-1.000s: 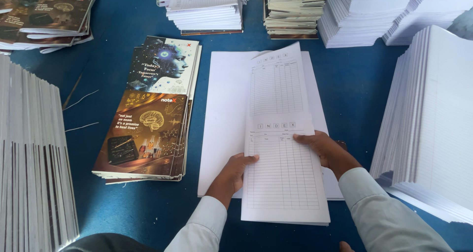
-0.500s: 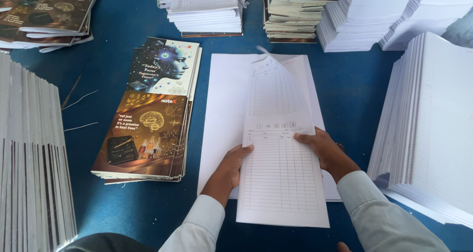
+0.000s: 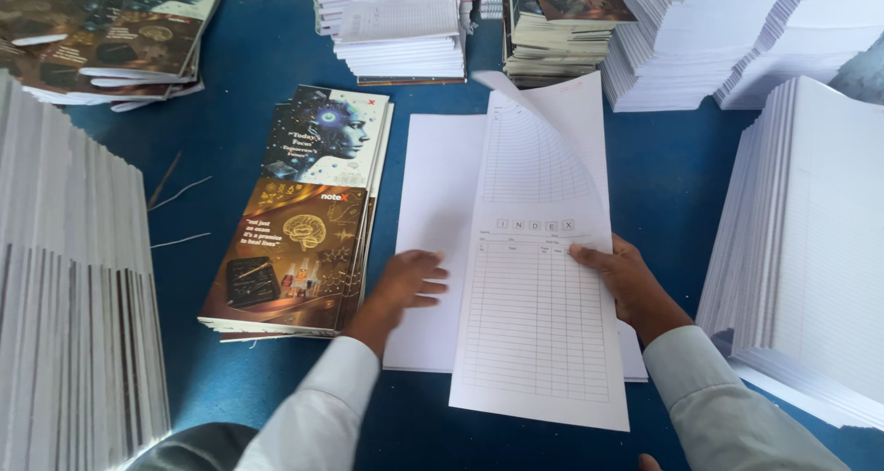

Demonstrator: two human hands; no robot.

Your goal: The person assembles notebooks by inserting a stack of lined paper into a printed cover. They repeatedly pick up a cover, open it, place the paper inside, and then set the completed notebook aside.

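Observation:
A printed ruled sheet point(image 3: 539, 342) with a table of lines lies over a flat stack of plain white sheets point(image 3: 437, 186) on the blue table. Its far end curls up and over. My right hand point(image 3: 619, 279) pinches the sheet's right edge near the middle. My left hand point(image 3: 405, 285) rests with fingers spread on the white stack just left of the sheet, blurred by motion. To the left lies a pile of dark illustrated notebook covers point(image 3: 299, 241).
Tall stacks of white ruled paper stand at the right point(image 3: 815, 241) and the left point(image 3: 64, 296). More paper stacks point(image 3: 405, 34) and cover piles point(image 3: 110, 29) line the far side. Blue table surface point(image 3: 230, 121) shows between them.
My left hand has let go of the printed sheet and moved left onto the white stack. The sheet's far end has curled up more while my right hand keeps its hold.

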